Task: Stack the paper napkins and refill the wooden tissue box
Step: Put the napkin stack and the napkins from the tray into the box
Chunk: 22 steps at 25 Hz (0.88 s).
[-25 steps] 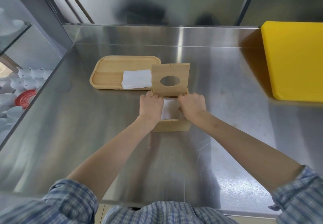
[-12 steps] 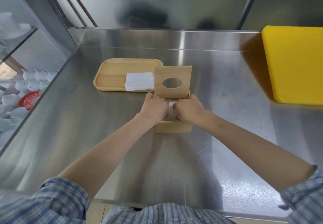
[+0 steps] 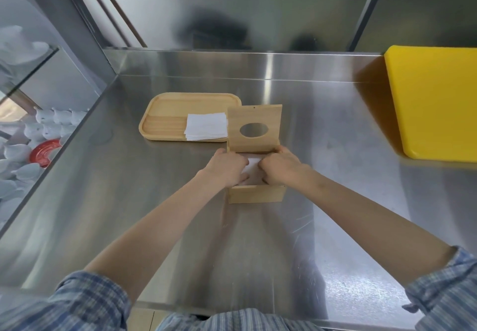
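The wooden tissue box point(image 3: 256, 194) stands on the steel counter with its hinged lid point(image 3: 254, 127) raised upright, the oval slot facing me. My left hand point(image 3: 227, 169) and my right hand point(image 3: 280, 166) are both down inside the box, pressing on white napkins point(image 3: 252, 167) of which only a small strip shows between them. A second stack of white napkins point(image 3: 206, 126) lies on the right end of the wooden tray point(image 3: 165, 113), just left of the lid.
A thick yellow cutting board point(image 3: 436, 103) lies at the right. A steel backsplash point(image 3: 232, 18) closes the far side. Left of the counter edge, a lower bin holds white cups point(image 3: 38, 126) and a red lid point(image 3: 45, 148).
My hands have drawn closer together over the napkins in the box, covering most of them. The camera view has tilted up slightly.
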Each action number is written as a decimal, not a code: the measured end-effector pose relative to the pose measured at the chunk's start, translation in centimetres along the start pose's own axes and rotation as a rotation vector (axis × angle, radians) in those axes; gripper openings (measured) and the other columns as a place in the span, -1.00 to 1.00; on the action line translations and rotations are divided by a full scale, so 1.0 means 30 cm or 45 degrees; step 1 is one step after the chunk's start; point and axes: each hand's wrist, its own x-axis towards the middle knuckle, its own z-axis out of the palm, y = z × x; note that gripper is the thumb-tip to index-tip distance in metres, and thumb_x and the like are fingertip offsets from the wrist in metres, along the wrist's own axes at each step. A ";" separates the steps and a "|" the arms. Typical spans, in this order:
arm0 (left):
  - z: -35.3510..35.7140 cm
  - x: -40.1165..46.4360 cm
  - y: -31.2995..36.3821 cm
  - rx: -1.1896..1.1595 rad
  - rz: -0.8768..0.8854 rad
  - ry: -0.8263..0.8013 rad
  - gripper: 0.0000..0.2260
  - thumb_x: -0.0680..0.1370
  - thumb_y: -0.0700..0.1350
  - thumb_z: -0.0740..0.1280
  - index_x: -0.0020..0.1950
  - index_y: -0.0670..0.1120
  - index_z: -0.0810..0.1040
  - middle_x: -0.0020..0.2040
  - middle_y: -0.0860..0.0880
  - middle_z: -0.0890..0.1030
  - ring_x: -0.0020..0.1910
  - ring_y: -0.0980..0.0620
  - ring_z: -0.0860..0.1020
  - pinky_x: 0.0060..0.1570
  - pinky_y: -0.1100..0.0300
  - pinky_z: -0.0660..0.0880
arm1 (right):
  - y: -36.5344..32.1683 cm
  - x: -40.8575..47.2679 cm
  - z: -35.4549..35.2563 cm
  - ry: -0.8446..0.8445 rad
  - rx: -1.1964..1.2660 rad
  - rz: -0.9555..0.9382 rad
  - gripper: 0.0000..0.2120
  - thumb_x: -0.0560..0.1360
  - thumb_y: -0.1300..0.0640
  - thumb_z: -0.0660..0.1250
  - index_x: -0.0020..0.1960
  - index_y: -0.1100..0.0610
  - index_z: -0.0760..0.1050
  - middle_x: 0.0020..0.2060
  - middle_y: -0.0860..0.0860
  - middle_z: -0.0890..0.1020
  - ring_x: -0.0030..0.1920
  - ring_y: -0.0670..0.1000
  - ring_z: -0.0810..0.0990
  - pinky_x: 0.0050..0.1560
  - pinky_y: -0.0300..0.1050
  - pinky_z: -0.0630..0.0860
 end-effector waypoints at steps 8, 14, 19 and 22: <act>-0.026 -0.141 -0.116 -0.767 -0.287 0.497 -0.73 0.57 -0.09 0.15 0.21 -0.09 0.53 0.18 -0.05 0.61 0.16 -0.09 0.53 0.07 0.06 0.46 | -0.058 -0.070 -0.059 0.246 0.682 0.079 -0.62 0.56 0.15 0.14 0.37 0.08 0.36 0.28 0.08 0.54 0.26 0.15 0.48 0.12 -0.01 0.46; -0.005 -0.190 -0.252 -0.953 -0.377 0.488 -0.75 0.56 -0.09 0.18 0.19 -0.10 0.51 0.18 -0.05 0.60 0.16 -0.06 0.54 0.06 0.15 0.44 | -0.190 -0.065 -0.120 0.399 0.904 0.107 -0.64 0.59 0.12 0.11 0.36 0.08 0.39 0.29 0.09 0.54 0.29 0.14 0.48 0.25 0.03 0.45; 0.001 -0.201 -0.356 -1.065 -0.397 0.431 -0.72 0.57 -0.08 0.16 0.24 -0.11 0.48 0.19 -0.06 0.60 0.19 -0.05 0.53 0.08 0.16 0.42 | -0.278 -0.004 -0.167 0.412 1.002 0.142 -0.61 0.59 0.11 0.13 0.40 0.14 0.32 0.36 0.08 0.46 0.35 0.10 0.42 0.30 -0.11 0.34; 0.009 -0.184 -0.421 -1.108 -0.393 0.387 -0.70 0.58 -0.08 0.15 0.27 -0.13 0.46 0.22 -0.07 0.58 0.21 -0.05 0.51 0.03 0.23 0.35 | -0.317 0.049 -0.183 0.443 1.089 0.207 -0.60 0.59 0.12 0.13 0.41 0.16 0.31 0.40 0.07 0.41 0.39 0.06 0.37 0.33 -0.17 0.28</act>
